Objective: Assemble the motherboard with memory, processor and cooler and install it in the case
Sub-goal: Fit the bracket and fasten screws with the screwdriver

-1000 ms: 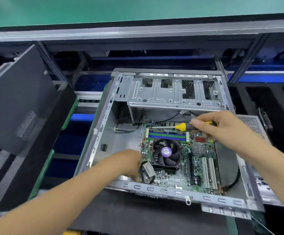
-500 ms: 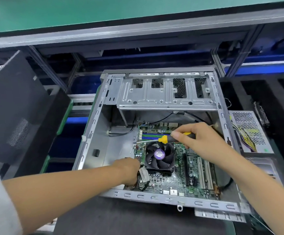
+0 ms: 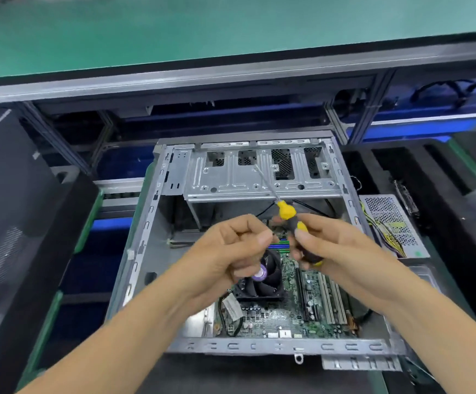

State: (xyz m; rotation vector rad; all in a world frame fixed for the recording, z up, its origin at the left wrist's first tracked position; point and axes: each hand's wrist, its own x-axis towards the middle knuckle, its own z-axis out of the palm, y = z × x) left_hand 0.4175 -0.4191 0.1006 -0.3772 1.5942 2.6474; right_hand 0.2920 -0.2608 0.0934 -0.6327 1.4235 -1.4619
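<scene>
**Screwdriver raised over the board in the case**

The motherboard (image 3: 287, 314) lies flat in the open metal case (image 3: 143, 251), filling the near right part of its floor. The cooler (image 3: 262, 282), a black fan with a purple sticker at its hub, sits on the board, partly hidden behind my left hand. Just beyond it I can see a sliver of the blue and green memory (image 3: 280, 246) slots between my two hands. White expansion slots run along the right side of the board, and a black cable loops at its near left corner.

My right hand (image 3: 333, 245) grips the black-and-yellow handle of a screwdriver (image 3: 287, 213), fingers curled round it. The shaft points up and away from me, its tip in front of the drive cage (image 3: 231, 183) at the far end of the case. My left hand (image 3: 231, 248) is held just beside it, above the cooler, fingers curled and thumb pressed to forefinger; whether something small is pinched there I cannot tell. Both hands are lifted clear of the board.

The case lies on its side on a dark worktop (image 3: 231, 376). To the right a power supply (image 3: 393, 223) with a perforated grille and a bundle of yellow wires rests beside the case. On the left a black side panel (image 3: 12, 209) leans upright. Beyond the case runs a metal frame rail, with a green surface (image 3: 202, 27) behind it.
</scene>
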